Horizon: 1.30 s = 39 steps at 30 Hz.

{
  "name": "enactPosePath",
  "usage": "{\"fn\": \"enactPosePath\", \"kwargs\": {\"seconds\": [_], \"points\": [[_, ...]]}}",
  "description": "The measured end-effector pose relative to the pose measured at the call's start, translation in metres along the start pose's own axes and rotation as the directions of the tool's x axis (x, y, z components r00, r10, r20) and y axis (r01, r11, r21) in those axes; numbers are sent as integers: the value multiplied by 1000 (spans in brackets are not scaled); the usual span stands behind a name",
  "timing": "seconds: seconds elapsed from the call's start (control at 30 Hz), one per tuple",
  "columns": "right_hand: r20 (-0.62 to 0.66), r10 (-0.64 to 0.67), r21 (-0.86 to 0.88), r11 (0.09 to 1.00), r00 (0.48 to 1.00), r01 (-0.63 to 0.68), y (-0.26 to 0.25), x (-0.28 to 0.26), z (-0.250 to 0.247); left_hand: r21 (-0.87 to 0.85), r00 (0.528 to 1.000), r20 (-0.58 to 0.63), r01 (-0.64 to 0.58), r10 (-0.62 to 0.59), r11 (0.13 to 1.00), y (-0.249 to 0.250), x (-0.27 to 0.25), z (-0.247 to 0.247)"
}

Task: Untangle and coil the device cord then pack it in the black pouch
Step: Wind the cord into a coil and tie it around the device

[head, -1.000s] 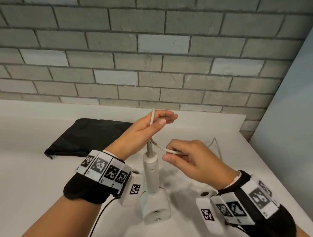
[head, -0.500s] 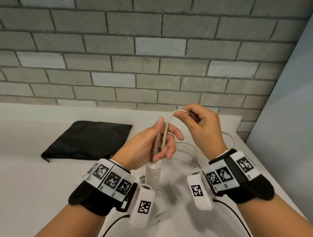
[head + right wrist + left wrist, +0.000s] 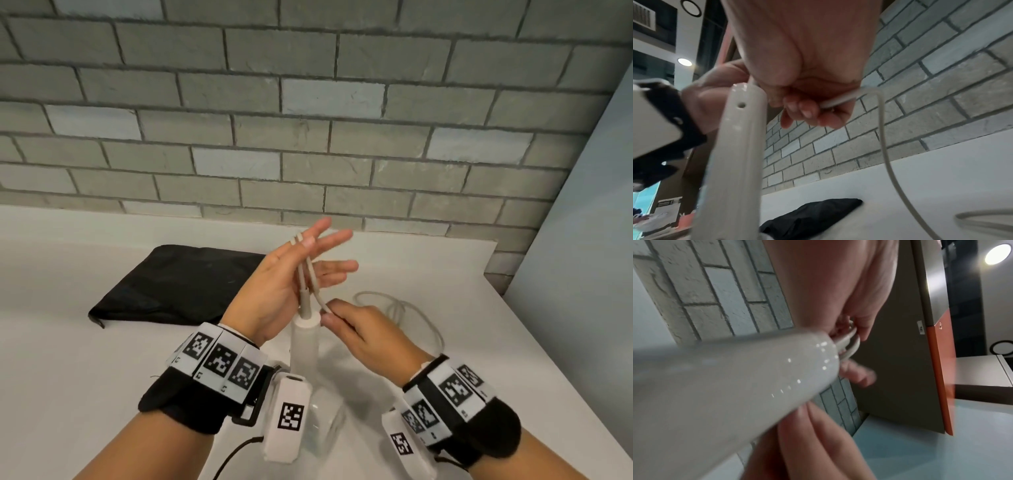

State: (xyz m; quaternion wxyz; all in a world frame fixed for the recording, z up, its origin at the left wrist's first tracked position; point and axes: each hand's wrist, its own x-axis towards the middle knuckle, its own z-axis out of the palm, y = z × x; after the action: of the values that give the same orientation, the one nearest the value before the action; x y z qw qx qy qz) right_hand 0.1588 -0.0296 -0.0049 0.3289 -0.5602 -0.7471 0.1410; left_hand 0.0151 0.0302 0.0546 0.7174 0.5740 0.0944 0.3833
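Observation:
A white device stands on the table with its handle [image 3: 305,346] pointing up. Its pale cord [image 3: 310,274] rises from the handle top and is folded in long loops along my left hand [image 3: 308,260]. That hand's fingers are spread straight while the thumb pins the folds against them. My right hand [image 3: 328,311] pinches the cord just beside the handle top; in the right wrist view its curled fingers [image 3: 807,112] hold the cord [image 3: 840,100]. The rest of the cord [image 3: 404,308] trails loose on the table to the right. The black pouch [image 3: 178,284] lies flat at the left.
A grey brick wall [image 3: 308,137] runs along the back of the white table [image 3: 85,359]. A pale panel [image 3: 582,257] closes the right side, and the table's right edge slants beside my right wrist. The device's head [image 3: 325,428] stands between my wrists.
My right hand has come down from above the left hand to the handle top, laying another fold of cord. The left fingers have spread out straight.

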Motion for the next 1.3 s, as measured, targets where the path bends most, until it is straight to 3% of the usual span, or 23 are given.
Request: {"fn": "enactPosePath", "kwargs": {"seconds": [0.1, 0.27, 0.4, 0.5, 0.57, 0.67, 0.8, 0.87, 1.0, 1.13, 1.3], "points": [[-3, -35, 11, 999, 999, 35, -2, -17, -7, 37, 998, -56, -13, 15, 999, 0, 2, -3], [-65, -138, -264, 958, 988, 116, -9, -33, -41, 306, 996, -74, -21, 46, 952, 0, 4, -3], [-129, -270, -269, 936, 954, 228, -31, -37, -79, 439, 993, -105, 0, 51, 899, 4, 7, -8], [-202, -328, -225, 933, 923, 282, -51, -31, -98, 551, 1000, 8, -27, 26, 834, 9, 3, 1], [-324, -347, -250, 929, 880, 275, -58, -20, -105, 611, 996, 92, -44, -16, 790, 11, -1, 10], [-499, -291, -195, 955, 816, 221, -57, -2, -105, 557, 976, 186, -10, -113, 831, 11, -8, 19], [-585, -150, -56, 988, 797, 144, -39, 23, -94, 443, 953, 278, -14, -122, 896, 4, -12, 23], [-537, -89, -46, 996, 839, 77, -25, 30, -81, 311, 963, 256, -5, -79, 950, 1, -12, 23], [-229, 87, 174, 984, 970, -47, -3, 30, -37, 165, 974, 224, 2, -40, 986, -2, -8, 20], [-58, 75, -125, 989, 995, -82, 9, 17, -6, 91, 996, 85, -10, 3, 996, -1, -3, 10], [31, 30, -199, 980, 999, -24, 6, -8, 0, 241, 990, -101, -74, 101, 968, -2, 6, -8]]}}
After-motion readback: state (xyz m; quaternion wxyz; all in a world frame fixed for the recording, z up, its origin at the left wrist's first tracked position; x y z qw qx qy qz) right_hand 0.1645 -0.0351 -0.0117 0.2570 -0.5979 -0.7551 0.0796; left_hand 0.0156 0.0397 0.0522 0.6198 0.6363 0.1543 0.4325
